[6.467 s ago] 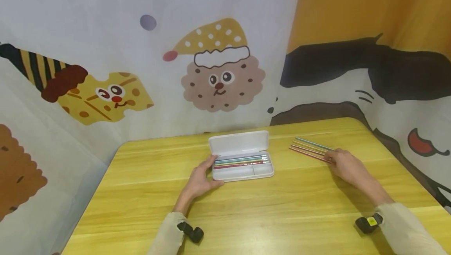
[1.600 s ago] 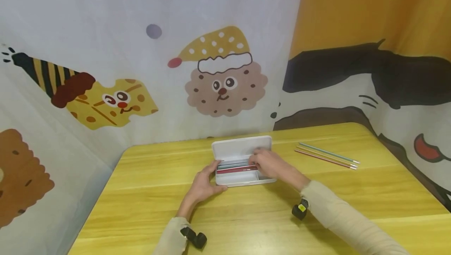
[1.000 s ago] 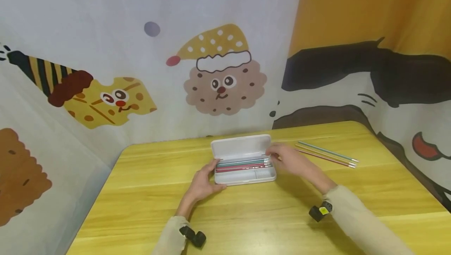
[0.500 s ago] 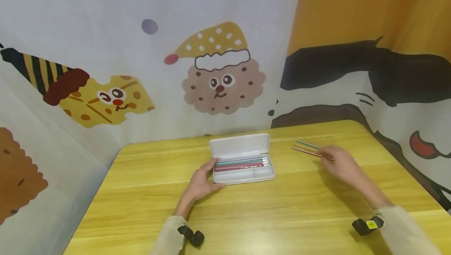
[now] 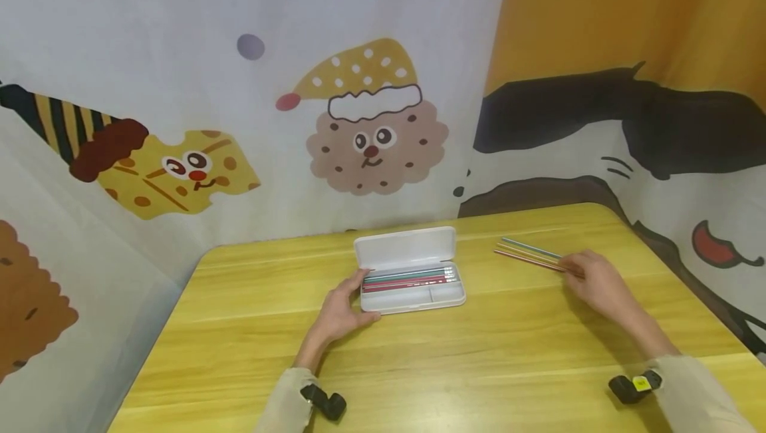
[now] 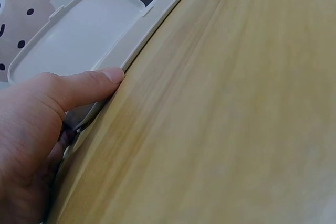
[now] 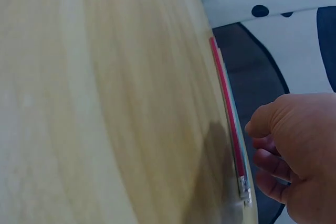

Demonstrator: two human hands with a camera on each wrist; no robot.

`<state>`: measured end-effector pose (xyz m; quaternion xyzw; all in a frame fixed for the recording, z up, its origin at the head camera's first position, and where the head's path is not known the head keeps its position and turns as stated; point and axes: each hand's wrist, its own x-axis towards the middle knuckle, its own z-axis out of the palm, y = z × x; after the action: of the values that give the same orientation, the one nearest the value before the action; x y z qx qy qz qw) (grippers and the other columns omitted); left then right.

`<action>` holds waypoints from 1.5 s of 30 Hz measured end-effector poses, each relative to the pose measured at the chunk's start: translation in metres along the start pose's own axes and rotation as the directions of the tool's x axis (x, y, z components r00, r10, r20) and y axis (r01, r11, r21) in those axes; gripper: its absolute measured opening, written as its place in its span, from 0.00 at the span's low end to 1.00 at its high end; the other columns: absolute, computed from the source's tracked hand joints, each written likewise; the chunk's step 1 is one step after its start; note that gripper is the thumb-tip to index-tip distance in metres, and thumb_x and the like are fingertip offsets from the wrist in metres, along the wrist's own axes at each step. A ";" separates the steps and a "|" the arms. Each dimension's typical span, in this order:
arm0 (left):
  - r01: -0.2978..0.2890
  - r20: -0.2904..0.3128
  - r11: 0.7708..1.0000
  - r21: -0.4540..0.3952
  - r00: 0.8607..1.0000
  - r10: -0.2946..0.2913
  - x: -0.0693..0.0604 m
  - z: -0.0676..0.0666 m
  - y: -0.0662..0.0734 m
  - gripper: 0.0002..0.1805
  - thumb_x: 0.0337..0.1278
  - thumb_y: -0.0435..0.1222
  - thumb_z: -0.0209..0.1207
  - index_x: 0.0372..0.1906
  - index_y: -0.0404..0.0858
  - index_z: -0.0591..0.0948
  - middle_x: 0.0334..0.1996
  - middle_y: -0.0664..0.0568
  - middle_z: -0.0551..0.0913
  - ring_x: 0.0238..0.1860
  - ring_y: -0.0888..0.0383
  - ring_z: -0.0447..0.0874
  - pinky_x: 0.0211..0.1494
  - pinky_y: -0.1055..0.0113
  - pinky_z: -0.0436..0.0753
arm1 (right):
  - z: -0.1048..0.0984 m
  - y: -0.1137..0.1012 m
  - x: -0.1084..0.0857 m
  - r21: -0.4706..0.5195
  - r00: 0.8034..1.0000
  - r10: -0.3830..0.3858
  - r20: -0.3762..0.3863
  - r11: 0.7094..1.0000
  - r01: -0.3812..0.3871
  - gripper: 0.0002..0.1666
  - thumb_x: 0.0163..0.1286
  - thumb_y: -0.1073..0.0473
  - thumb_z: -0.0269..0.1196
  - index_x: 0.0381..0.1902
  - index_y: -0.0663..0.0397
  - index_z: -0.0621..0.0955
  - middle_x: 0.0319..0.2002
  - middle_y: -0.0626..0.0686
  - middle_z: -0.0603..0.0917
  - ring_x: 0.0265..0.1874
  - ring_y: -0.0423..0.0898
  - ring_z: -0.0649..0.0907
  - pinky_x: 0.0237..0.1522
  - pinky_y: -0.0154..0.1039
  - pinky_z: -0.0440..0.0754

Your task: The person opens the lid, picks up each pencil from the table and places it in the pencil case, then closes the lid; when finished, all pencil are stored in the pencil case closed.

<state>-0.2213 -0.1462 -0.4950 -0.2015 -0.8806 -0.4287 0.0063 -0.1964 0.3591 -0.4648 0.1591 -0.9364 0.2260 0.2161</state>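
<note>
Left hand [image 5: 338, 310] gripped the left end of the white pencil case [image 5: 413, 307], centre of the head view, lid [image 5: 407, 247] raised. Right hand [image 5: 601, 287], right of centre, had its fingers loosely bent by the loose pencils [image 5: 529, 254]; we saw nothing grasped in it, and couldn't confirm contact.

Risks, as we judged them: the loose pencils lay nearly side by side, so a pinch could have caught two, or nudged one into rolling across the bench [image 5: 455, 366]. The right wrist view put the red pencil [image 7: 226, 103] close beside the others, so picking a single one looked fiddly. A pencil brought over too low could have clipped the rim or disturbed the stored pencils [image 5: 403, 281] in the rear compartment. If the left grip slackened, a bump could have slid the case.

Hard to make out: in the head view the right hand covered the loose pencils' eraser ends. We couldn't count the stored pencils reliably. The left wrist view hid the case's inside and most left fingers. Both sleeves [image 5: 697, 390] ran out at the bottom edge.
</note>
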 end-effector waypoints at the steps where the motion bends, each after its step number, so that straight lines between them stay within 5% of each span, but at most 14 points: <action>1: 0.001 0.001 1.000 0.006 1.000 -0.001 0.000 0.000 0.000 0.52 0.40 0.41 0.80 0.74 0.42 0.67 0.73 0.43 0.64 0.72 0.43 0.62 0.73 0.48 0.62 | 0.000 0.002 -0.001 -0.009 1.000 0.002 -0.002 1.000 -0.002 0.13 0.52 0.76 0.70 0.39 0.68 0.84 0.33 0.60 0.82 0.33 0.59 0.81 0.32 0.55 0.80; 15: 0.001 0.002 1.000 0.028 1.000 -0.001 -0.001 -0.001 0.002 0.51 0.40 0.40 0.80 0.74 0.42 0.68 0.73 0.42 0.64 0.72 0.43 0.63 0.73 0.48 0.62 | -0.001 0.007 -0.003 -0.077 0.995 0.077 0.065 0.994 -0.072 0.11 0.55 0.72 0.68 0.39 0.66 0.84 0.34 0.65 0.82 0.34 0.65 0.80 0.33 0.62 0.77; 30: 0.010 0.007 1.000 0.021 1.000 -0.010 0.000 0.000 0.000 0.51 0.40 0.41 0.80 0.74 0.43 0.68 0.73 0.44 0.64 0.72 0.44 0.62 0.73 0.48 0.62 | 0.000 0.006 0.002 -0.144 0.991 0.074 0.114 0.988 -0.057 0.12 0.55 0.72 0.68 0.39 0.63 0.85 0.32 0.64 0.82 0.31 0.65 0.81 0.27 0.63 0.79; 45: 0.007 0.003 1.000 0.006 1.000 -0.007 0.000 -0.001 0.000 0.51 0.40 0.42 0.80 0.74 0.42 0.68 0.73 0.43 0.65 0.71 0.43 0.63 0.73 0.48 0.62 | 0.000 0.004 0.008 -0.174 0.964 0.128 0.231 0.981 -0.088 0.08 0.59 0.72 0.68 0.37 0.61 0.84 0.32 0.62 0.82 0.32 0.64 0.82 0.27 0.60 0.81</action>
<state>-0.2216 -0.1464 -0.4945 -0.1993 -0.8826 -0.4259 0.0042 -0.2049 0.3607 -0.4628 0.1158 -0.9783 0.1396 0.1003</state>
